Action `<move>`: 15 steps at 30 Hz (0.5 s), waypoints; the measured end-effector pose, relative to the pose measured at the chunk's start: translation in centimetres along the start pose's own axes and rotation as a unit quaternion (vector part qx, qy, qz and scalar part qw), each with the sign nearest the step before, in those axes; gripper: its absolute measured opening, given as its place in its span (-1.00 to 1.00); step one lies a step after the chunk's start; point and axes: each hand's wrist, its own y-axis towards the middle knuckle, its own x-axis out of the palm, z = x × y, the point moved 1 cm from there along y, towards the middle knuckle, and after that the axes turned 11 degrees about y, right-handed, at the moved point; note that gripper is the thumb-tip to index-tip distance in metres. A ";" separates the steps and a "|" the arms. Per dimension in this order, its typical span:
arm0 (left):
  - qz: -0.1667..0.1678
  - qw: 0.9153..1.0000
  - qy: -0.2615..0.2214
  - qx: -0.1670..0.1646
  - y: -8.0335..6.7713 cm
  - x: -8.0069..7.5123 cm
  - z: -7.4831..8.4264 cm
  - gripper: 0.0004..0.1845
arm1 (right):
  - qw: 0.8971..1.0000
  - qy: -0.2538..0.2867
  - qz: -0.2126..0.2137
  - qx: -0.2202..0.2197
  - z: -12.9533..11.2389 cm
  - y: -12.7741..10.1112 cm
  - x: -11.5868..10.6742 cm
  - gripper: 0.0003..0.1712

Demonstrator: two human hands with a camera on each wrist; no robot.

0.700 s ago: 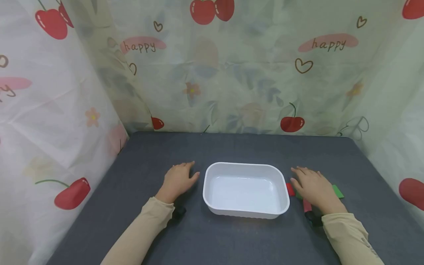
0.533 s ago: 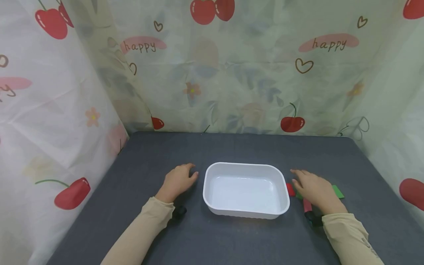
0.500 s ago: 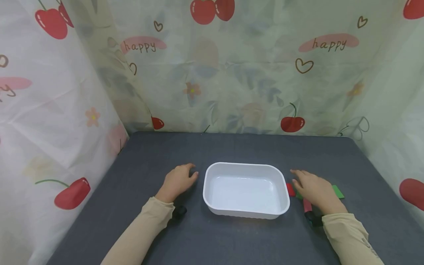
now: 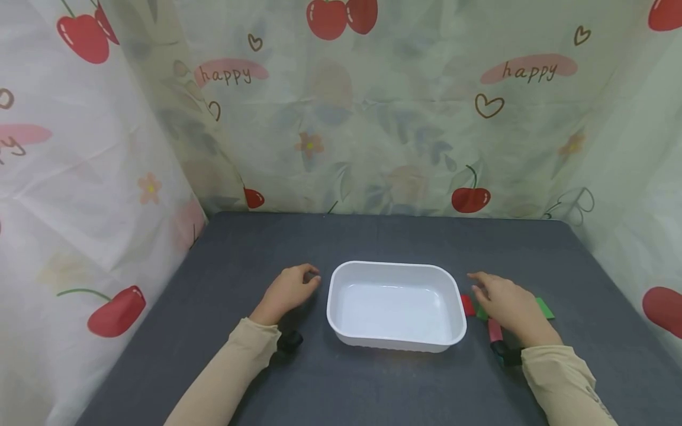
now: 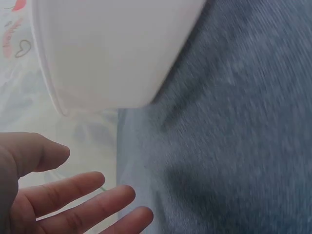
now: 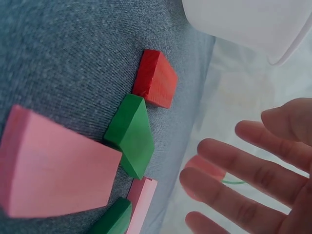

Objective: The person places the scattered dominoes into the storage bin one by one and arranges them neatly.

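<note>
In the head view a white rectangular plastic tub sits mid-table between the two hands. My left hand is just left of it, holding nothing, its fingers loosely bent in the left wrist view. On the tub's other side my right hand hovers over a group of painted blocks, its fingers spread and holding none of them. In the right wrist view these are a red block, a green block, a large pink block, a thin pink block and a darker green block.
A dark grey cloth covers the table. Around its back and sides hangs a white curtain printed with cherries, hearts and words. A black wrist camera shows under the left wrist.
The fingers of both hands have drawn in a little, and the right hand has shifted very slightly. The tub and the blocks stay where they were.
</note>
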 end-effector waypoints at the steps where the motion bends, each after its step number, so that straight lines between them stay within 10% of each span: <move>1: 0.002 1.000 -0.011 0.004 -0.1 0.0 0.0 -0.72 | 1.000 0.006 0.000 0.004 0.0 -0.1 0.0 -0.54; 9: -0.006 0.992 -0.126 0.011 -0.4 0.0 0.3 -0.76 | 0.999 0.046 0.003 0.029 -0.1 -0.6 -0.5 -0.53; 15: -0.037 0.962 -0.270 -0.015 -0.7 0.5 0.6 -0.74 | 0.997 0.060 0.019 0.033 -0.1 -1.1 -0.5 -0.54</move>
